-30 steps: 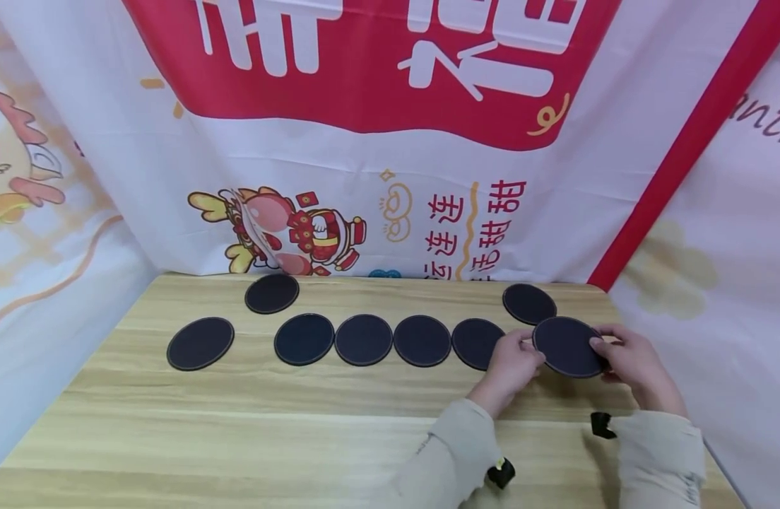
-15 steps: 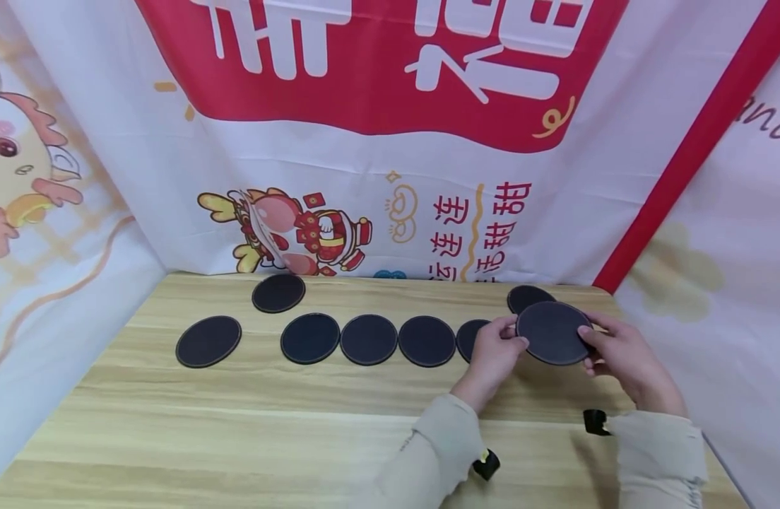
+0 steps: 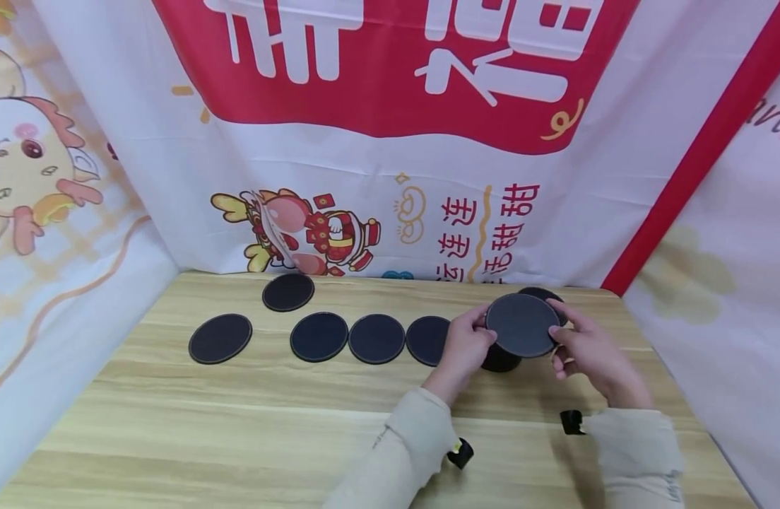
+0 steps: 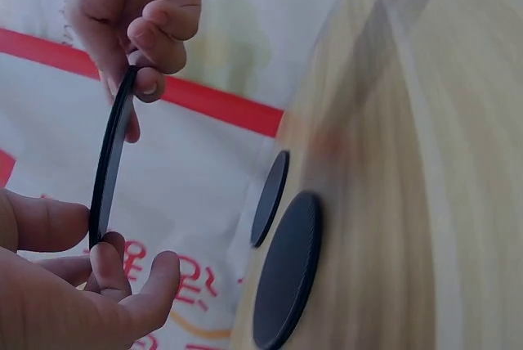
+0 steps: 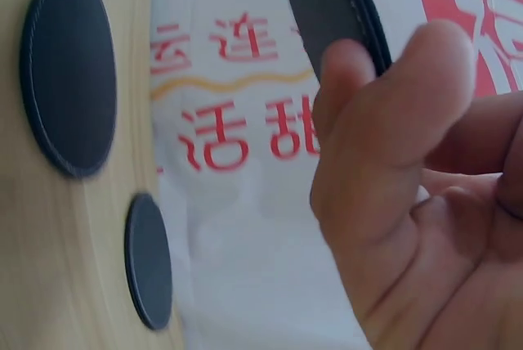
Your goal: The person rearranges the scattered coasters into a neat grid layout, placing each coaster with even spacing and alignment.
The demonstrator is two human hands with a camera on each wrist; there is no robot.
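Note:
A round black coaster [image 3: 522,325] with a stitched rim is held in the air between both hands. My left hand [image 3: 463,348] pinches its left edge between thumb and fingers; my right hand [image 3: 590,353] pinches the right edge. Seen from the left wrist, the held coaster [image 4: 112,154] stands nearly edge-on, raised off the wooden table [image 4: 384,227]. Below it lies another coaster [image 3: 501,360], mostly hidden by the held one and the left hand. Behind, a further coaster [image 3: 542,293] is partly covered by the held one.
A row of coasters continues leftward: one beside the left hand [image 3: 424,341], a middle coaster [image 3: 376,338] and a left coaster [image 3: 319,337]. Farther left lie a near coaster [image 3: 220,338] and a back coaster [image 3: 288,292]. A printed cloth [image 3: 339,155] hangs behind the table.
Both hands have carried the held coaster leftward and slightly up, so it now overlaps the row's right-end coaster in the head view. The head view has shifted slightly left.

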